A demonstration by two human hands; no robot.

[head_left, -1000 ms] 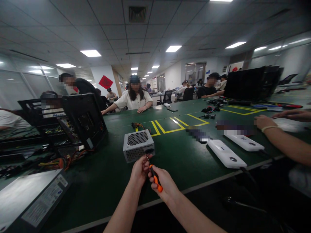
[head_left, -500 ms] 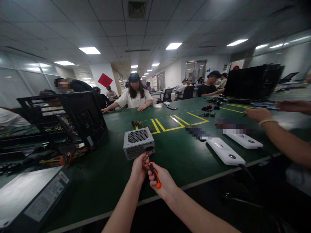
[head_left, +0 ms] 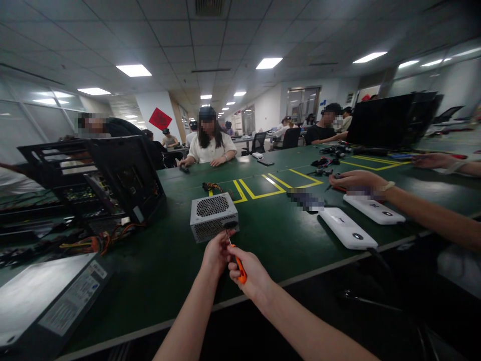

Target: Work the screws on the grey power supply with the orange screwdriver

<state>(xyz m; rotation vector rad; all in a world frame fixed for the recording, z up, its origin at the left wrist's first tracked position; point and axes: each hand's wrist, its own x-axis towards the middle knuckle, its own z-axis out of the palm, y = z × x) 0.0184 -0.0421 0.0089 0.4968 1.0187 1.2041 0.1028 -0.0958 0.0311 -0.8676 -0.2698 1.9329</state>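
A grey power supply unit with a honeycomb grille sits on the green table, its vented side towards me. My right hand is closed around the orange handle of a screwdriver, whose thin shaft points up and left at the unit's lower right. Close to that shaft, my left hand has its fingers pinched together in front of the unit's near right corner. What sits between those fingertips is too small to make out, and the screwdriver's tip is hard to see there.
An open black computer case stands left, with cables beside it. A larger silver power supply lies near left. White power banks lie right, where a co-worker's hand reaches in. Another person sits opposite.
The screwdriver's handle has rolled in my right hand, showing more orange. The co-worker's hand at right has moved left over the table. The person opposite has drawn one arm in.
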